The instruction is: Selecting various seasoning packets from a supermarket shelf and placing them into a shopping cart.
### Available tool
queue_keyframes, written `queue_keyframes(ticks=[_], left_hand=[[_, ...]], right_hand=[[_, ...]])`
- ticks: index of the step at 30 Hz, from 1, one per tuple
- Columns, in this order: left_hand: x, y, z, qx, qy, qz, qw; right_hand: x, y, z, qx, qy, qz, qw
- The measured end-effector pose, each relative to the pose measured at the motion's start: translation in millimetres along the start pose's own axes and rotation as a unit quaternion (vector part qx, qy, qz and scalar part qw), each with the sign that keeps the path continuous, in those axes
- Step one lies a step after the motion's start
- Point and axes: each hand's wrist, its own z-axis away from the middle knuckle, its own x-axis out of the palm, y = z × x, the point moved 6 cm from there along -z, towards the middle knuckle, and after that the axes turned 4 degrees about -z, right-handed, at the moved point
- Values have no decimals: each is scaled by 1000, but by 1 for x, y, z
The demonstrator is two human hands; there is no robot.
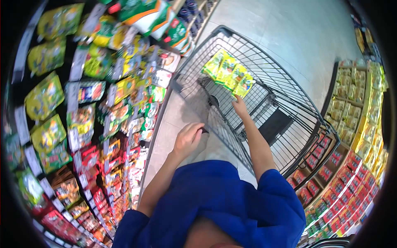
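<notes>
Several yellow-green packets [228,69] lie side by side in a row inside a dark wire shopping cart [263,59]. My right hand [239,107] reaches over the cart's near side, fingertips at the lower edge of the end packet [243,85]. Whether those fingers grip the packet or only touch it is unclear. Outside the basket, in front of my body, my left hand [187,140] hangs with loosely bent fingers and the thumb apart, and I see nothing in it.
On the left, shelves hold yellow pouches [46,96], red packets [90,158] and white price tags [73,96]. Large green-and-white bags [149,15] stick out near the cart's front corner. Stacked goods [344,183] line the right side. Grey floor [279,28] stretches beyond the cart.
</notes>
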Motion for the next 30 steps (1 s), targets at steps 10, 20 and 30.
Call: queue_keyframes(ticks=[10,20,30], left_hand=[[-76,-36,236,-162,134,-90,973],[-97,-3,344,-264,289,-68,918],[-73,5,387,-384,307,-24,870]], right_hand=[[2,-141,223,-231,77,79,967],[49,-176,211,-378,-38,116,918],[-13,-79,263,-300,-157,271,901]])
